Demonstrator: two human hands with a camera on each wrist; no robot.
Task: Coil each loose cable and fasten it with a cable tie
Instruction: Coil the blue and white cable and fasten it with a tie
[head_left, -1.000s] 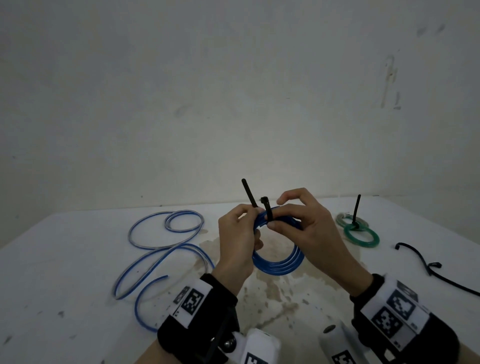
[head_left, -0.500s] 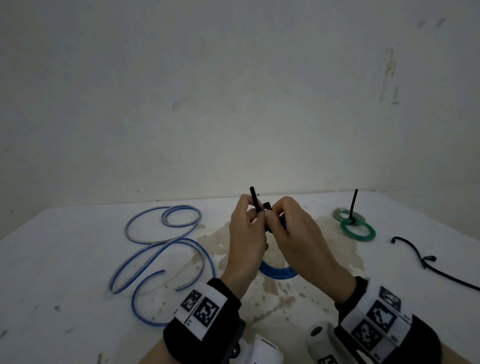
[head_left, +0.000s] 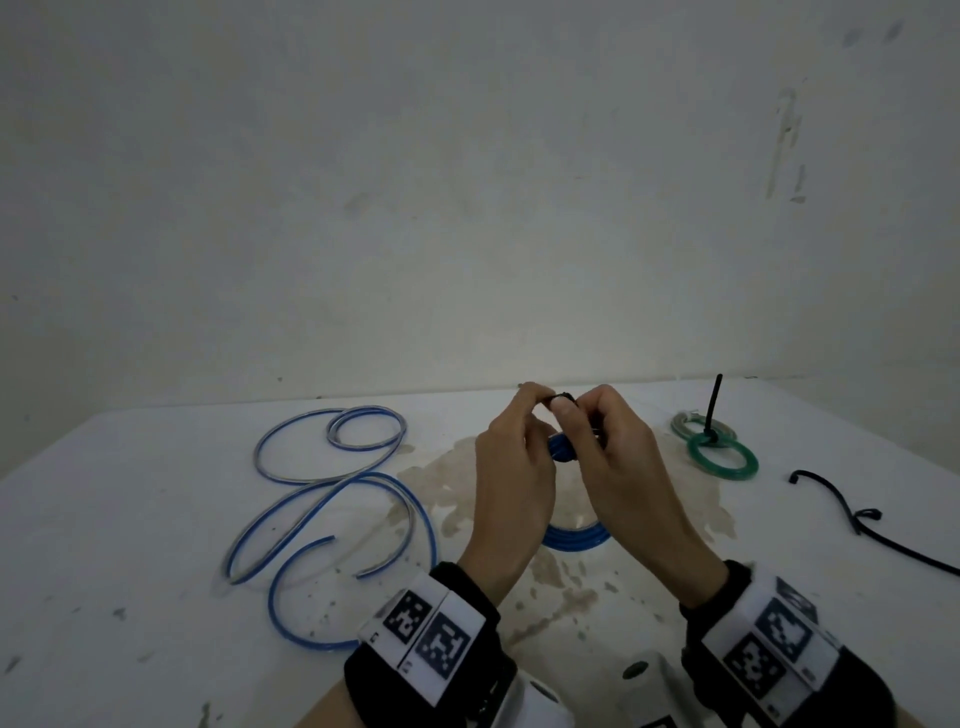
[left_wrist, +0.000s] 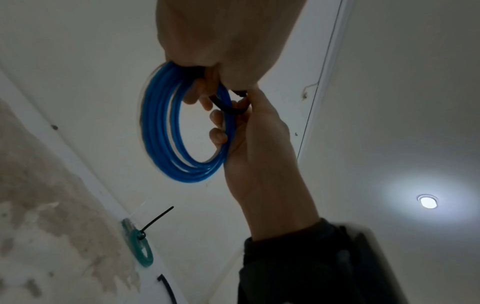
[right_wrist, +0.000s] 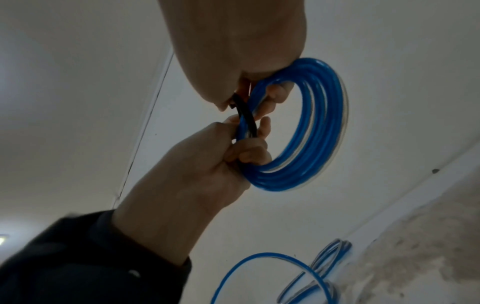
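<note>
Both hands hold a coiled blue cable (head_left: 574, 538) upright above the table. A black cable tie (head_left: 558, 399) loops round the top of the coil (left_wrist: 166, 127). My left hand (head_left: 519, 457) pinches the tie at its fingertips, and its lower fingers curl round the coil (right_wrist: 311, 123). My right hand (head_left: 608, 457) has its fingers through the coil and its thumb on the tie loop (left_wrist: 226, 107). The tie's tail is hidden. A loose blue-and-white cable (head_left: 332, 493) lies uncoiled on the left of the table.
On the white stained table (head_left: 104, 519), a green coil (head_left: 722, 457) fastened with a black tie lies at the back right, against a small grey coil (head_left: 685, 423). A black cable (head_left: 852, 514) lies at the far right. A plain wall stands behind.
The hands have come together over the tie and risen a little. The tie's tail, which stood up beside the left fingers, no longer shows. The coil is now mostly hidden behind the hands.
</note>
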